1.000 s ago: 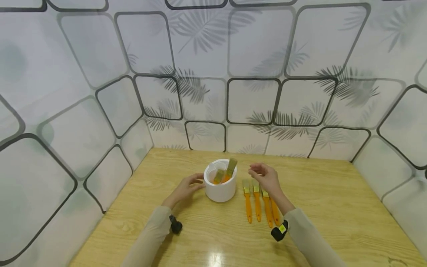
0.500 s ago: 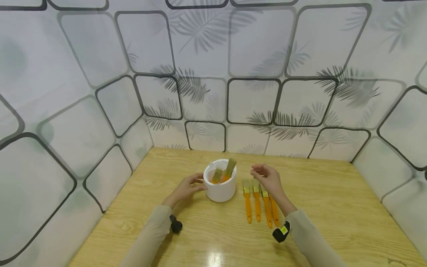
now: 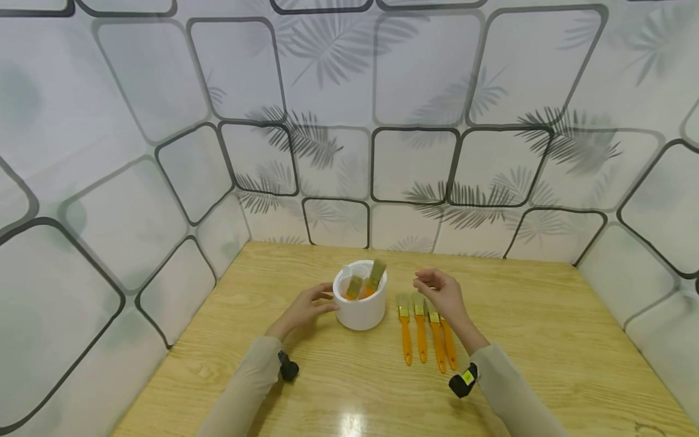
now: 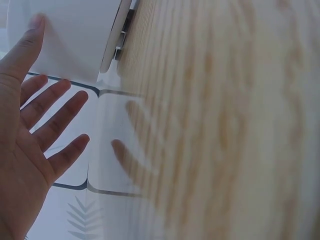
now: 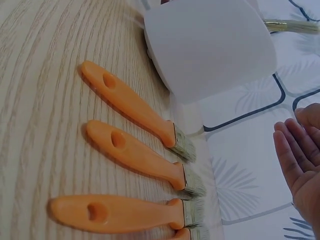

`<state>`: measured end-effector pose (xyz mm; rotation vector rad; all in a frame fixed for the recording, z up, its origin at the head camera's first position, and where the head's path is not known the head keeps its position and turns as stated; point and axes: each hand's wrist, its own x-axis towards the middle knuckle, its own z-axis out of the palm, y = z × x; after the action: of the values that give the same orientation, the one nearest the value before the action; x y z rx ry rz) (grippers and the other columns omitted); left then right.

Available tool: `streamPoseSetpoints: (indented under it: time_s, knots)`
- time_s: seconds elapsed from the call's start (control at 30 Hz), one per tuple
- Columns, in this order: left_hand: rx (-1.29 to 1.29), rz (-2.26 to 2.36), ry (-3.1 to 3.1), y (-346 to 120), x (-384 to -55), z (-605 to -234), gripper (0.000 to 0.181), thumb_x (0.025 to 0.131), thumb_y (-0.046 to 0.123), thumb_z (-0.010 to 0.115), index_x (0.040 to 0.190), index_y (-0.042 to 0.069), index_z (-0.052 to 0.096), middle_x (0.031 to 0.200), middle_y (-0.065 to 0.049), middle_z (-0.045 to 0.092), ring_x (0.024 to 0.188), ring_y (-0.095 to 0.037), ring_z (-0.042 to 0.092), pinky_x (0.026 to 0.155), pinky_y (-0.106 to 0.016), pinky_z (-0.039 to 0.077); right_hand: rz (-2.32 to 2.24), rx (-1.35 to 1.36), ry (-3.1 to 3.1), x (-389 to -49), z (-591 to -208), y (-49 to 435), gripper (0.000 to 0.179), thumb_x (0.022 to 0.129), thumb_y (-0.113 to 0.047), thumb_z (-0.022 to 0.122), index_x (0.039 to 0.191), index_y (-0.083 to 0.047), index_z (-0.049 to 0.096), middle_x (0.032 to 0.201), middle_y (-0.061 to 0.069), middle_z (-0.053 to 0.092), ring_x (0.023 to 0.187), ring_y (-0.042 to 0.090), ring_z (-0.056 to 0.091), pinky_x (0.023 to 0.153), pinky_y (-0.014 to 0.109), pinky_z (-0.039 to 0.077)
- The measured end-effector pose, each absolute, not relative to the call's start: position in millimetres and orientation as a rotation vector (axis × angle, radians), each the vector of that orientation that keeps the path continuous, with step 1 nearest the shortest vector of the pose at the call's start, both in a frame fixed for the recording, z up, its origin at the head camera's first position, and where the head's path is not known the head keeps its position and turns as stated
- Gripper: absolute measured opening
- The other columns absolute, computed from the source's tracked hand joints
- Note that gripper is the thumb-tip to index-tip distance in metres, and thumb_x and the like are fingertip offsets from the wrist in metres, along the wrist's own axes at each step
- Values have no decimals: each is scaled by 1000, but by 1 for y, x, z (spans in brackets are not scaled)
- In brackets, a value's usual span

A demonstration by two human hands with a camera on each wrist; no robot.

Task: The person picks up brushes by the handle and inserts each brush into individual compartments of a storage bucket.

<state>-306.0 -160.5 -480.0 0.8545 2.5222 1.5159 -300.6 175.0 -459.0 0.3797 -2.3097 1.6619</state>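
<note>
A white round container (image 3: pixel 360 314) stands on the table, with two paintbrushes in it, bristles up. The taller paintbrush (image 3: pixel 377 274) leans right above the rim; the lower paintbrush (image 3: pixel 354 287) sits to its left. My left hand (image 3: pixel 303 308) is at the container's left side, thumb and fingers spread, its thumb at the wall in the left wrist view. Several flat paintbrushes (image 3: pixel 406 331) with orange handles lie side by side right of the container, bristles pointing away from me. Above their bristle ends hovers my right hand (image 3: pixel 443 297), fingers loosely bent and holding nothing.
The wood-grain table (image 3: pixel 273 267) meets a patterned wall (image 3: pixel 338 224) at the back, and similar walls rise at both sides. A black wrist camera (image 3: pixel 288 368) sits on the left wrist, another wrist camera (image 3: pixel 463 381) on the right.
My right hand has drifted slightly to the right, away from the container. The paintbrushes in the container have shifted a little to the left. My left hand stays nearly still.
</note>
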Motion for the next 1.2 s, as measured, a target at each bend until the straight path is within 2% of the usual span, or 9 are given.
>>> streamPoseSetpoints:
  time_s: [0.2, 0.3, 0.37, 0.47, 0.7, 1.0, 1.1, 1.2]
  knots:
    - [850, 1531, 2516, -161, -307, -482, 53, 86, 13, 66, 133, 0, 46, 130, -22, 51, 113, -43, 52, 95, -52, 44, 1657, 431, -2317, -292, -450, 176, 20, 87, -7, 65, 103, 4, 64, 96, 23, 65, 84, 33, 65, 66, 19, 54]
    - [847, 1521, 2518, -161, -306, -480, 52, 87, 13, 65, 133, -1, 46, 130, -23, 51, 113, -43, 52, 95, -51, 44, 1638, 438, -2312, -285, -441, 175, 19, 87, -4, 64, 103, 6, 63, 95, 25, 64, 82, 31, 65, 65, 18, 54]
    - [838, 1509, 2517, -162, -306, -480, 51, 88, 13, 64, 133, -1, 46, 129, -23, 51, 113, -43, 52, 96, -51, 44, 1650, 426, -2308, -282, -438, 175, 19, 86, -3, 64, 103, 6, 63, 95, 27, 64, 83, 36, 64, 65, 18, 54]
    - [828, 1499, 2518, -162, -308, -481, 48, 89, 13, 63, 132, 0, 47, 129, -22, 52, 113, -43, 52, 95, -50, 45, 1653, 419, -2310, -288, -445, 179, 20, 87, -6, 64, 104, 5, 64, 95, 25, 65, 83, 35, 64, 66, 17, 53]
    - [790, 1529, 2565, -166, -323, -508, 44, 89, 15, 63, 130, 5, 50, 126, -18, 56, 111, -39, 55, 94, -47, 47, 1599, 412, -2320, -302, -466, 189, 22, 87, -18, 66, 104, -4, 66, 94, 17, 67, 79, 17, 66, 67, 17, 54]
    - [795, 1520, 2579, -169, -326, -512, 42, 89, 23, 63, 127, 9, 54, 124, -13, 58, 110, -32, 58, 93, -40, 49, 1615, 399, -2338, -295, -462, 193, 21, 87, -13, 65, 105, -1, 65, 96, 20, 66, 81, 25, 66, 67, 16, 52]
    - [803, 1516, 2586, -168, -326, -512, 41, 89, 23, 63, 126, 9, 55, 124, -11, 58, 110, -31, 58, 94, -40, 48, 1628, 395, -2332, -289, -454, 190, 20, 87, -8, 65, 104, 3, 64, 95, 23, 66, 82, 32, 65, 66, 15, 52]
    - [795, 1520, 2581, -169, -325, -512, 43, 88, 23, 64, 127, 8, 55, 126, -13, 58, 109, -33, 58, 94, -44, 47, 1633, 379, -2337, -284, -448, 189, 20, 87, -7, 64, 103, 4, 64, 95, 24, 65, 80, 28, 66, 66, 15, 52]
